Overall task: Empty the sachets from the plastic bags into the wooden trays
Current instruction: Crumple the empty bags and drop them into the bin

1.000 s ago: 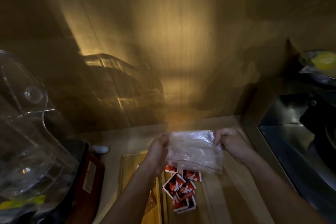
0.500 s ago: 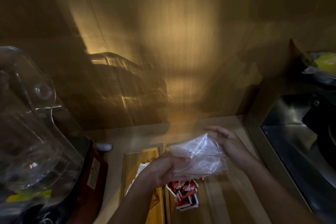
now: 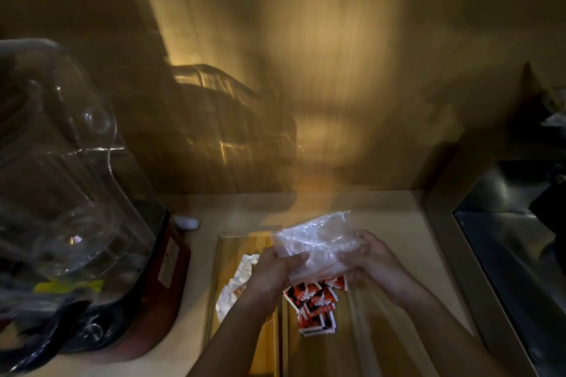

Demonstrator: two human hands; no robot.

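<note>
A clear, crumpled plastic bag is held between both hands above the wooden trays; it looks empty. My left hand grips its lower left side with the thumb on top. My right hand cups its right side. Under the bag, several red, black and white sachets lie piled in the right wooden tray. Several white sachets lie in the left wooden tray, partly hidden by my left forearm.
A large clear dome cover on a dark red appliance base fills the left. A wooden wall stands close behind the counter. A steel sink lies to the right. A small white object sits beside the appliance.
The hands have turned and gathered the bag, from hanging spread open by its top corners to lying crumpled between both palms. The camera view shifted slightly to the right.
</note>
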